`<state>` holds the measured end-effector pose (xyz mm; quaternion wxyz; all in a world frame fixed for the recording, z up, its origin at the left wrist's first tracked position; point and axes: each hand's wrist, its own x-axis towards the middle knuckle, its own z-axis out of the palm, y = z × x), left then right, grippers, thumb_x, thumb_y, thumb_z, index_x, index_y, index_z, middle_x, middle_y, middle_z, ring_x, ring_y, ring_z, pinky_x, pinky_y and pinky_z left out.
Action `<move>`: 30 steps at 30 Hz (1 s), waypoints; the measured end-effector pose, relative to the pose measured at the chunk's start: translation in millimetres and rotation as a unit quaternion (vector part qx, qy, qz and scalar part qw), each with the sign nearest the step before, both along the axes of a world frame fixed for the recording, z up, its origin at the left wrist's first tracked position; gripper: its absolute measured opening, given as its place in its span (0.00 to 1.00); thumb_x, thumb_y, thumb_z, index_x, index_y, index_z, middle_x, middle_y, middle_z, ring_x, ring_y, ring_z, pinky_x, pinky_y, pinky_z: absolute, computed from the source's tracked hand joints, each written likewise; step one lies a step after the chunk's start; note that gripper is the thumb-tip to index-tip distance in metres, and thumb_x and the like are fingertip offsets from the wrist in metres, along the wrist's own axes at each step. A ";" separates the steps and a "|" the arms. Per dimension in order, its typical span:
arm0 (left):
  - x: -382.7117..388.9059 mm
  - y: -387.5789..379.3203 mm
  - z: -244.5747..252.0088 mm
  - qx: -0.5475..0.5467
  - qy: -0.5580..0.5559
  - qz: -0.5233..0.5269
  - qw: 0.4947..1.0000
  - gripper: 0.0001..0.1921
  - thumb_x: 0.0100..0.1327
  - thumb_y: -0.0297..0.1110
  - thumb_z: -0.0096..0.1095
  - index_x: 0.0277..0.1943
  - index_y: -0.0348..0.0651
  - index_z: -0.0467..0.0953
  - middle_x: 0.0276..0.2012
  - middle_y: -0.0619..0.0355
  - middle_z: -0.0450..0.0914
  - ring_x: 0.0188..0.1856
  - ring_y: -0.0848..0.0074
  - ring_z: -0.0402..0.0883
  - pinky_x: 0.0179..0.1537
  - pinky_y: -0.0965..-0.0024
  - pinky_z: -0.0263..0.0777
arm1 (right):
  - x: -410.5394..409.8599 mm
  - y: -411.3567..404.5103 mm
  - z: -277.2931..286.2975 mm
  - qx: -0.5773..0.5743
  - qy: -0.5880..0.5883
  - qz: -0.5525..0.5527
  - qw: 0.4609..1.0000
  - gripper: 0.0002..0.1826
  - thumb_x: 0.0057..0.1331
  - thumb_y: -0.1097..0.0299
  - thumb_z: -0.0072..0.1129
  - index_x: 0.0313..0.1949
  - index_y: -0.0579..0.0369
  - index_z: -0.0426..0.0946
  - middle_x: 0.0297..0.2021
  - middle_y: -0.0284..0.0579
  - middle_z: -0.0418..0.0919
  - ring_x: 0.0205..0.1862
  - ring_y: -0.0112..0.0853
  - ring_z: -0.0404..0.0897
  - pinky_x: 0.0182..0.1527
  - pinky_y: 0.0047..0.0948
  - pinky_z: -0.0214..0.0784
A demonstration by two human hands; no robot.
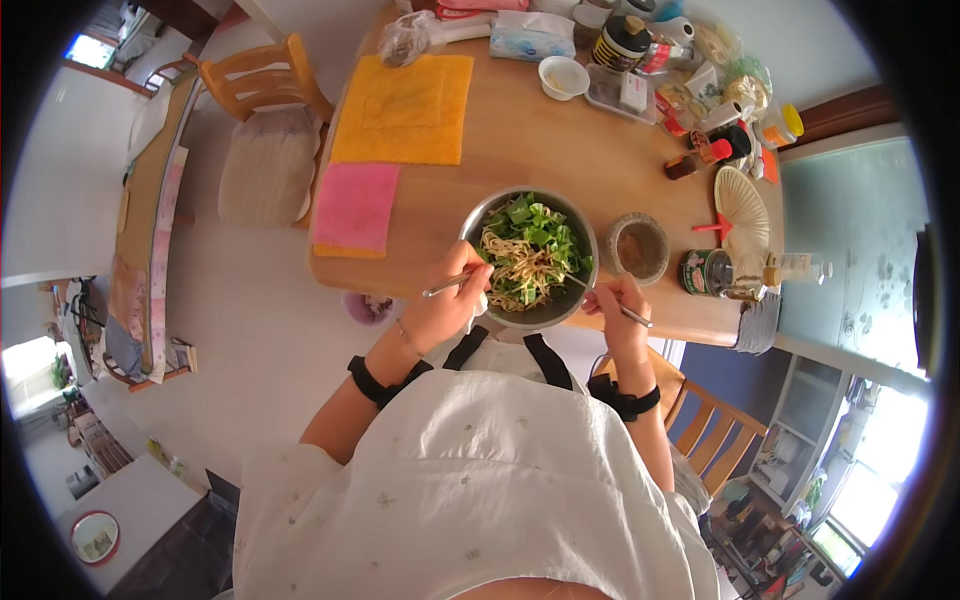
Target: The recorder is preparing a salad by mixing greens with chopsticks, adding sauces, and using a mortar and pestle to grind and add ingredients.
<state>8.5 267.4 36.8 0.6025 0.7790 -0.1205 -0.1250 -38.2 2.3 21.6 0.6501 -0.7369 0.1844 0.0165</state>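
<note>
A round stainless steel bowl (589,225) sits at the near edge of the wooden table, holding chopped leafy greens (536,217) and pale noodle-like strips (517,251). My left hand (454,289), at the bowl's left rim, grips a metal utensil (442,286) whose working end is hidden. Something white shows under that hand. On the bowl's right side, my right hand (622,304) holds another slim metal utensil (636,315), its far end reaching into the food. A stone mortar (658,247) with brownish contents stands just right of the bowl.
Orange (405,105) and pink cloths (356,206) lie on the table's left. Beyond are a tissue pack (532,35), a small white bowl (564,78) and a plastic tray (622,94). A sauce bottle (697,159), hand fan (742,206) and dark green jar (706,272) stand or lie rightward.
</note>
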 end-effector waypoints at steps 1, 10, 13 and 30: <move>-0.6 0.0 2.7 -0.006 -0.002 0.002 1.000 0.07 0.69 0.28 0.52 0.35 0.36 0.67 0.26 0.57 0.76 0.28 0.81 0.76 0.30 0.76 0.69 | -1.4 -5.1 5.0 0.001 -0.001 -0.003 1.000 0.05 0.64 0.76 0.53 0.30 0.64 0.69 0.26 0.48 0.80 0.24 0.25 0.79 0.28 0.22 0.73; -4.8 -25.5 53.9 0.095 -0.066 -0.033 0.993 0.05 0.67 0.26 0.55 0.36 0.36 0.68 0.23 0.55 0.75 0.25 0.74 0.76 0.29 0.72 0.69 | -22.7 -16.8 33.2 0.013 -0.046 -0.040 0.998 0.05 0.62 0.76 0.50 0.28 0.61 0.69 0.21 0.42 0.77 0.19 0.21 0.72 0.22 0.19 0.65; -0.5 -40.0 50.7 0.091 -0.086 -0.025 0.992 0.05 0.66 0.28 0.56 0.36 0.38 0.68 0.22 0.54 0.75 0.24 0.69 0.77 0.27 0.69 0.69 | -22.5 -26.4 34.0 0.044 -0.054 -0.041 0.997 0.05 0.62 0.75 0.49 0.28 0.61 0.69 0.21 0.42 0.77 0.19 0.20 0.71 0.22 0.18 0.65; -10.0 -136.6 51.5 -0.027 0.003 -0.071 0.997 0.05 0.70 0.28 0.49 0.39 0.36 0.67 0.30 0.56 0.78 0.31 0.81 0.76 0.32 0.77 0.69 | -11.5 -129.4 -8.7 -0.136 -0.053 -0.105 0.984 0.06 0.64 0.73 0.55 0.31 0.62 0.69 0.22 0.45 0.77 0.23 0.27 0.77 0.28 0.26 0.70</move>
